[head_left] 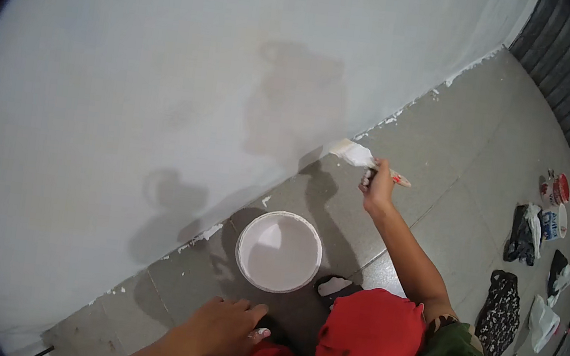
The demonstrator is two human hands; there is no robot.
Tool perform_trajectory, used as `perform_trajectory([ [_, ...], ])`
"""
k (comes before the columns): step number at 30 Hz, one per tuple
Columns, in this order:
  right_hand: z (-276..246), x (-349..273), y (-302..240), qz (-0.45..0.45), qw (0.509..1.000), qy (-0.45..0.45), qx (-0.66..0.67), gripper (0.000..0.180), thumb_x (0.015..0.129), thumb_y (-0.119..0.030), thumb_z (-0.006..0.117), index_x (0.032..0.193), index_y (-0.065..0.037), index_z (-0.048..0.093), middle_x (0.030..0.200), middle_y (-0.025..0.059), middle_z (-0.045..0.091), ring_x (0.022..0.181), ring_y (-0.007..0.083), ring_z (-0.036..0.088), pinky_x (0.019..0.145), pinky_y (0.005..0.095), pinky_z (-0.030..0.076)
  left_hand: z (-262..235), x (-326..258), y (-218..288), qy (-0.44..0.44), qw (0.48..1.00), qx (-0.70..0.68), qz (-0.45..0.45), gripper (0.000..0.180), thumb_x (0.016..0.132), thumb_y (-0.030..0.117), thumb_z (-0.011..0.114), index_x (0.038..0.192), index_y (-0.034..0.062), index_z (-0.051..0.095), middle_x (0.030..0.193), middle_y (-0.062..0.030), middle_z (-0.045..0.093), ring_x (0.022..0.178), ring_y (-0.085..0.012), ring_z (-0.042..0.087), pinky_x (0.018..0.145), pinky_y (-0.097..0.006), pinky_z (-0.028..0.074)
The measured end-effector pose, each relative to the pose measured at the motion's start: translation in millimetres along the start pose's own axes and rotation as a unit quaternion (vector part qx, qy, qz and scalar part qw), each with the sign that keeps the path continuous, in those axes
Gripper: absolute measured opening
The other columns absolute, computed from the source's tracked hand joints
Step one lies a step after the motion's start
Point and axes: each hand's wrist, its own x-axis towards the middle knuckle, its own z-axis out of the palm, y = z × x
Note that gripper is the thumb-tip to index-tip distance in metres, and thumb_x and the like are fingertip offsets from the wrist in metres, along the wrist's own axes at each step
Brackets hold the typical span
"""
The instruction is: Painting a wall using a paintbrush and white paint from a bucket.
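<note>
My right hand (378, 188) is closed round the handle of a paintbrush (355, 154), whose bristles are loaded with white paint. The bristle tip is close to the bottom of the white wall (132, 88), by the floor line; whether it touches cannot be made out. Lower left, my left hand (227, 326) rests with loosely bent fingers over my red-trousered leg, holding nothing visible, and its thumb carries white paint. Between the hands and the wall, a round white bucket (275, 290) of whitish paint stands on the floor.
White splashes line the grey tiled floor (458, 156) along the wall. To the right lie a black plastic bag (524, 236), two small tubs (554, 222), a dark patterned cloth (500, 311) and a white bag (543, 323). A corrugated shutter (562, 63) stands at the far right.
</note>
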Motion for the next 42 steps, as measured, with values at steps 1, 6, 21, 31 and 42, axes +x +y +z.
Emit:
perform_trajectory([
  [1,-12,1,3,0.01,1.0,0.0,0.002,0.021,0.086,-0.03,0.056,0.072,-0.015,0.051,0.055,-0.0021,0.043,0.042,0.0104,0.039,0.04,0.0279,0.029,-2,0,0,-0.007,1.0,-0.002,-0.007,0.045,0.095,0.04,0.049,0.121,0.0038,0.054,0.101,-0.0212,0.064,0.098,-0.0388,0.062,0.089,-0.047,0.047],
  [6,-57,5,19,0.045,0.999,0.008,-0.021,0.018,0.085,-0.029,0.057,0.076,-0.013,0.055,0.06,-0.002,0.047,0.046,0.0107,0.041,0.042,0.0289,0.031,-8,12,-5,-0.084,0.991,-0.035,-0.101,0.048,0.096,0.039,0.048,0.129,0.0039,0.051,0.106,-0.0225,0.063,0.1,-0.0389,0.061,0.091,-0.046,0.047],
  [21,-21,-2,74,0.117,0.984,0.029,0.129,0.026,0.081,-0.039,0.054,0.069,-0.018,0.048,0.052,-0.0013,0.044,0.038,0.014,0.038,0.036,0.0309,0.027,31,46,-77,-0.013,0.931,-0.055,-0.362,0.041,0.089,0.034,0.052,0.114,0.0019,0.058,0.101,-0.0226,0.065,0.098,-0.0408,0.062,0.086,-0.047,0.048],
  [31,-3,-5,79,0.092,0.978,-0.062,0.176,0.024,0.084,-0.034,0.051,0.069,-0.016,0.045,0.05,-0.0013,0.039,0.037,0.0133,0.035,0.037,0.0289,0.025,104,82,-108,0.192,0.905,-0.245,-0.289,0.04,0.09,0.035,0.052,0.105,0.0001,0.062,0.091,-0.0186,0.069,0.088,-0.0323,0.067,0.079,-0.042,0.051],
  [42,-3,-50,60,-0.008,0.989,-0.041,0.142,0.02,0.084,-0.033,0.052,0.074,-0.017,0.048,0.055,-0.0012,0.043,0.04,0.0132,0.037,0.039,0.0274,0.027,105,108,-132,0.177,0.889,-0.378,-0.187,0.036,0.092,0.03,0.053,0.096,-0.004,0.063,0.084,-0.0114,0.069,0.078,-0.0195,0.066,0.075,-0.035,0.051],
])
